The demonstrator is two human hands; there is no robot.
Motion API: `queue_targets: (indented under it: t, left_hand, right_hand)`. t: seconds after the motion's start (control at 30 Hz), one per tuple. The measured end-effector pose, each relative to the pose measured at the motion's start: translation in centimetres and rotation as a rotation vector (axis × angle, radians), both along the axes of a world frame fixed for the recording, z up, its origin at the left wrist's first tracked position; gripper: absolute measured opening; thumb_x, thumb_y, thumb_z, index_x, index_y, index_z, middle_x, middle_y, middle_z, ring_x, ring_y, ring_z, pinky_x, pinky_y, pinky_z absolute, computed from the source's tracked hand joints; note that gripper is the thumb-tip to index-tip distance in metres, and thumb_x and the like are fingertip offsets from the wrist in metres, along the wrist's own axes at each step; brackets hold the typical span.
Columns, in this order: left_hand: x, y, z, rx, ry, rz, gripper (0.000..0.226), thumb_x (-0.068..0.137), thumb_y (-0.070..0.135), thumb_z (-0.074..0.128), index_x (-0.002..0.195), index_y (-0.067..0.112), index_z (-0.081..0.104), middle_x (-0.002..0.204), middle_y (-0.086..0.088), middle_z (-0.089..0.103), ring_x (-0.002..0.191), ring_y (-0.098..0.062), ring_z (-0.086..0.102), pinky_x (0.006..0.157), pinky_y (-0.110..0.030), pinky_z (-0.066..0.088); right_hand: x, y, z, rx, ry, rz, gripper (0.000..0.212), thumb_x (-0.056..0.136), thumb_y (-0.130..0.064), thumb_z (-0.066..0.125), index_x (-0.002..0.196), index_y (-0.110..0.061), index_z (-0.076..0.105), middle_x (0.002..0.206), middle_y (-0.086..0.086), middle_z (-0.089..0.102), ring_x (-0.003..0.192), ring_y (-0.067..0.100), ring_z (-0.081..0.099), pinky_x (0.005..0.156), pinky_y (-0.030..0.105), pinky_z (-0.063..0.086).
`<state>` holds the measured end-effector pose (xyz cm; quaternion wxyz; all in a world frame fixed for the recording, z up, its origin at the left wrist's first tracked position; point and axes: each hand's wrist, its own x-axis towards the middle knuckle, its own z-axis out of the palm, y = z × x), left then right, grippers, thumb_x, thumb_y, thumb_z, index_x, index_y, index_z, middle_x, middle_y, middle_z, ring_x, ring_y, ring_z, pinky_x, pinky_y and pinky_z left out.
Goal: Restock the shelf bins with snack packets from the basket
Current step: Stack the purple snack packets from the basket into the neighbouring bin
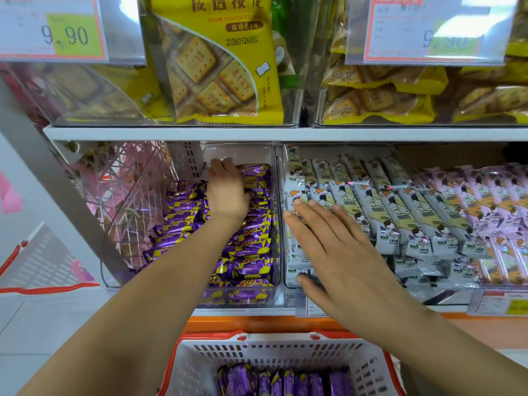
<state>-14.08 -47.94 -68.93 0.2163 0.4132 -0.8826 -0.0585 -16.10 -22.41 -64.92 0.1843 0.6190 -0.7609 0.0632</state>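
Note:
A clear shelf bin [276, 247] on the lower shelf holds several purple-and-yellow snack packets [251, 247]. My left hand [227, 190] reaches deep into this bin, its fingers bent down over the rear packets and its thumb pressed against one of them. My right hand [323, 244] is spread flat with straight fingers in front of the neighbouring bin's grey cartoon packets [400, 212], holding nothing. Below, a white basket with a red rim [194, 364] contains more purple packets [285, 382].
Lilac packets [491, 195] fill the bin further right. The upper shelf carries clear bins of yellow biscuit bags [217, 67] and price tags [428, 30]. A pink wire rack [128, 190] stands left of the purple bin. Another basket [43, 267] sits at far left.

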Motion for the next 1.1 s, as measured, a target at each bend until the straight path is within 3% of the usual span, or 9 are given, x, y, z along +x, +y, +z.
queue_targets:
  t: [0.07, 0.17, 0.5, 0.63, 0.73, 0.8, 1.1]
  left_hand:
    - [0.3, 0.3, 0.2, 0.072, 0.026, 0.051, 0.073, 0.076, 0.033, 0.081, 0.125, -0.003, 0.039, 0.121, -0.02, 0.05, 0.11, -0.036, 0.055, 0.08, -0.039, 0.048]
    - [0.4, 0.7, 0.2, 0.214, 0.175, 0.055, 0.057, 0.081, 0.017, 0.077, 0.119, -0.003, 0.04, 0.115, -0.021, 0.055, 0.104, -0.041, 0.059, 0.075, -0.04, 0.043]
    - [1.0, 1.9, 0.3, 0.181, 0.16, -0.069, 0.055, 0.085, 0.003, 0.063, 0.133, 0.005, 0.037, 0.123, -0.022, 0.049, 0.095, -0.041, 0.062, 0.067, -0.033, 0.035]
    - [1.5, 2.4, 0.6, 0.165, 0.054, -0.156, 0.056, 0.085, 0.006, 0.063, 0.136, 0.008, 0.041, 0.127, -0.022, 0.044, 0.101, -0.042, 0.058, 0.078, -0.037, 0.043]
    - [2.3, 2.6, 0.8, 0.17, 0.011, -0.178, 0.054, 0.088, 0.013, 0.063, 0.138, 0.007, 0.043, 0.139, -0.023, 0.035, 0.118, -0.041, 0.05, 0.098, -0.037, 0.041]
    - [3.0, 3.0, 1.2, 0.184, -0.009, -0.183, 0.055, 0.088, 0.016, 0.063, 0.14, 0.01, 0.042, 0.144, -0.023, 0.029, 0.125, -0.041, 0.044, 0.103, -0.038, 0.039]
    - [9.4, 8.0, 4.0, 0.077, 0.079, -0.245, 0.035, 0.088, 0.019, 0.061, 0.123, 0.013, 0.059, 0.127, -0.009, 0.048, 0.114, -0.029, 0.052, 0.089, -0.035, 0.045]
  right_hand:
    - [-0.1, 0.0, 0.0, 0.004, 0.003, 0.003, 0.078, 0.078, -0.036, 0.059, 0.147, -0.008, 0.037, 0.15, 0.012, 0.039, 0.14, 0.029, 0.035, 0.113, 0.046, 0.02]
    - [-0.1, 0.0, -0.1, 0.004, 0.002, 0.001, 0.079, 0.078, -0.037, 0.06, 0.147, -0.009, 0.036, 0.151, 0.012, 0.039, 0.14, 0.029, 0.035, 0.113, 0.046, 0.02]
    - [0.0, -0.1, -0.3, -0.011, 0.014, 0.002, 0.084, 0.074, -0.036, 0.071, 0.146, -0.008, 0.038, 0.15, 0.012, 0.04, 0.139, 0.029, 0.037, 0.113, 0.047, 0.021]
    - [0.0, -0.1, -0.2, -0.023, 0.009, 0.01, 0.079, 0.075, -0.036, 0.061, 0.145, -0.007, 0.039, 0.149, 0.013, 0.041, 0.139, 0.03, 0.037, 0.112, 0.047, 0.021]
    - [-0.2, 0.0, -0.3, -0.031, 0.012, 0.02, 0.081, 0.074, -0.034, 0.07, 0.145, -0.006, 0.04, 0.149, 0.013, 0.041, 0.139, 0.03, 0.038, 0.112, 0.047, 0.021]
    - [-0.2, 0.0, -0.4, -0.032, 0.007, 0.019, 0.085, 0.071, -0.032, 0.076, 0.145, -0.006, 0.041, 0.148, 0.013, 0.042, 0.138, 0.031, 0.039, 0.112, 0.046, 0.021]
    - [-0.2, 0.5, 0.1, -0.062, -0.017, 0.056, 0.086, 0.078, -0.037, 0.073, 0.149, -0.008, 0.034, 0.152, 0.016, 0.036, 0.141, 0.03, 0.032, 0.117, 0.048, 0.022]
